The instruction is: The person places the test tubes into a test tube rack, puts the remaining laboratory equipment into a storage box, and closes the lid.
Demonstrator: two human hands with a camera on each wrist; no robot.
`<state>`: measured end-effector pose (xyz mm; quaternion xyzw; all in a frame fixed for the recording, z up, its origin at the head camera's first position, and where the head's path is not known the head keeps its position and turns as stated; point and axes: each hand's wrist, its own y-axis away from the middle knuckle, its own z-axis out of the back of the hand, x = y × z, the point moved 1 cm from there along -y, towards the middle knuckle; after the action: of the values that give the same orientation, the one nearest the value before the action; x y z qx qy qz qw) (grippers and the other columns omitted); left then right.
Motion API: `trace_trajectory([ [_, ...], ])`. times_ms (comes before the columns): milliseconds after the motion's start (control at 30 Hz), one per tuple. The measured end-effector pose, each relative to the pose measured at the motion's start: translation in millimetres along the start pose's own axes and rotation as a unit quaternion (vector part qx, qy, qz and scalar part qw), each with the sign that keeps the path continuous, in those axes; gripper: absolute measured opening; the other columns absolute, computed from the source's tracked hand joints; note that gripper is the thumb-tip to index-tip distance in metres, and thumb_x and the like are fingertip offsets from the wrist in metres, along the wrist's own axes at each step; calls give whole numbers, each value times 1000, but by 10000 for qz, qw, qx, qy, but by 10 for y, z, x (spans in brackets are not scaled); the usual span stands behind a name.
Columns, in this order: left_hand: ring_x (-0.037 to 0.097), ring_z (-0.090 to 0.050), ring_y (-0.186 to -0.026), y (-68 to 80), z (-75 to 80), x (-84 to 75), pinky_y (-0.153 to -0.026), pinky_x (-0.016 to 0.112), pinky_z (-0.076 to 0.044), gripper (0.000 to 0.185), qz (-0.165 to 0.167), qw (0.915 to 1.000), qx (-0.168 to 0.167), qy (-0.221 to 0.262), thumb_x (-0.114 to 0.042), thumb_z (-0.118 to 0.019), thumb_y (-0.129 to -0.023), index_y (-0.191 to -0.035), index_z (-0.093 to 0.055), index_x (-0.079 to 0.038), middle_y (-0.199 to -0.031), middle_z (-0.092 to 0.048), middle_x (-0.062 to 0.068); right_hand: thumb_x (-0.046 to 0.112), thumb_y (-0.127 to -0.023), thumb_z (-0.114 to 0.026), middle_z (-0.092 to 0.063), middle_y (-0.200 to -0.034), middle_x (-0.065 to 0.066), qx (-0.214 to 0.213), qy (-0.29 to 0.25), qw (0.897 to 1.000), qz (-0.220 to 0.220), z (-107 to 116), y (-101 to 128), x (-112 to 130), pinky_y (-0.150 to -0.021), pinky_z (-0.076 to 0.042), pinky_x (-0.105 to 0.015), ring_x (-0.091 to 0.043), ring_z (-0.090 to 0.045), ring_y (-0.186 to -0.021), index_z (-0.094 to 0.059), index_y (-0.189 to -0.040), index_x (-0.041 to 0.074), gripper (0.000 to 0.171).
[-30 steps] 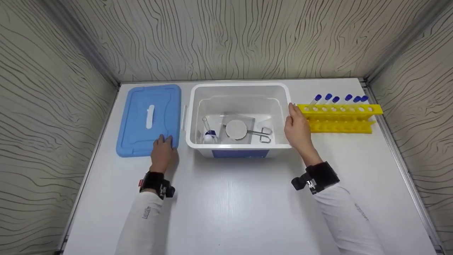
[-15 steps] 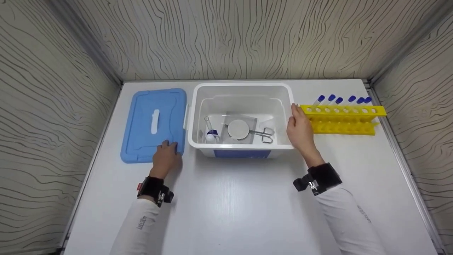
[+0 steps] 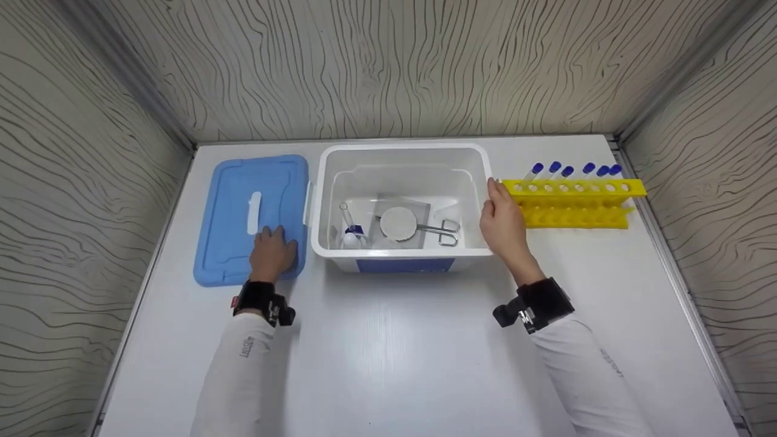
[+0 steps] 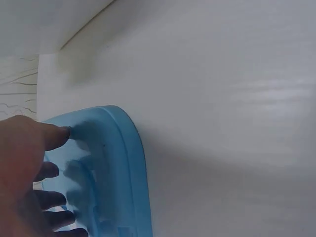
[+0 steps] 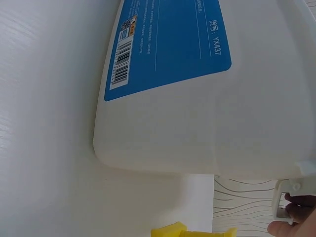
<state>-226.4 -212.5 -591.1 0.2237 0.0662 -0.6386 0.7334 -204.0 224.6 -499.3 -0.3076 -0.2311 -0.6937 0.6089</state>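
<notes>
Blue lid (image 3: 249, 218) lies flat on the white table (image 3: 394, 352), just left of the white bin (image 3: 400, 252) and close against its left wall; the left hand (image 3: 271, 255) rests on the lid's near right corner, fingers spread and laid flat on the plastic, not curled round the edge; in the left wrist view the same hand (image 4: 24, 177) shows with its fingertips (image 4: 61, 136) pressing the lid's (image 4: 118, 173) raised rim, the rounded corner sitting on the bare table (image 4: 222, 123). White bin stands open in the middle of the table, a blue label on its near wall; the right hand (image 3: 502, 221) lies against the bin's right wall, fingers straight and together, reaching up to the rim by the side latch — touching, not gripping, as far as the head view shows; the right wrist view shows the bin's wall (image 5: 197, 123) with its blue label (image 5: 168, 44) and only a fingertip or two (image 5: 291, 219) beside the white latch (image 5: 291, 190), too little to tell more. Inside the bin lie a small flask (image 3: 351, 227), a round white disc (image 3: 398, 223) on a clear square sheet, and metal tongs (image 3: 442, 232) — all on the floor of the bin. Yellow tube rack (image 3: 570, 203) stands just right of the right hand, holding blue-capped tubes (image 3: 573, 170) along its far row.
</notes>
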Motion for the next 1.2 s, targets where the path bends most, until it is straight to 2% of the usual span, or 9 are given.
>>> trace_trajectory([
  [233,48,-30,-143,11,-88,64,-115,59,-34,54,-11,9999,-121,-69,-29,-39,-103,-147,-41,3,-154,-30,33,10,-104,-40,-33,-159,-23,-20,2,10000,-24,-20,-5,6,-123,-27,-50,-37,-32,-149,-33,-152,0,50],
  [433,49,-41,-136,106,-160,53,-106,62,-43,50,-142,9983,-534,-176,-27,-43,-102,-141,-48,4,-147,-40,34,10,-104,-39,-34,-158,-24,-31,-26,10000,47,-7,1,-2,-122,-27,-50,-38,-32,-149,-33,-152,0,50],
  [700,48,-43,-135,249,-196,55,-103,63,-44,51,-53,9985,-482,-260,-29,-43,-101,-141,-50,2,-146,-43,31,9,-103,-40,-33,-158,-24,-14,-150,9999,6,-11,1,-9,-123,-26,-50,-38,-30,-149,-33,-152,0,50],
  [833,49,-47,-128,315,-204,31,-97,62,-47,45,-139,9975,-657,-207,-24,-47,-100,-135,-55,3,-139,-49,32,9,-103,-40,-33,-159,-24,-25,-167,9999,7,-15,-8,-8,-123,-26,-50,-37,-30,-150,-33,-152,1,50],
  [1033,49,-56,-111,415,-240,4,-83,61,-53,34,-313,9921,-1188,-236,-15,-54,-94,-119,-64,6,-120,-58,32,8,-103,-39,-32,-159,-24,-34,-244,9997,67,-21,-11,-10,-123,-26,-50,-37,-29,-150,-33,-152,-1,50],
  [1200,46,-57,-111,481,-275,18,-84,58,-53,34,-305,9916,-1210,-329,-16,-55,-95,-120,-64,4,-120,-59,29,10,-104,-38,-31,-160,-23,42,-188,9998,-19,-18,-12,-5,-123,-24,-50,-37,-28,-151,-32,-153,1,50],
])
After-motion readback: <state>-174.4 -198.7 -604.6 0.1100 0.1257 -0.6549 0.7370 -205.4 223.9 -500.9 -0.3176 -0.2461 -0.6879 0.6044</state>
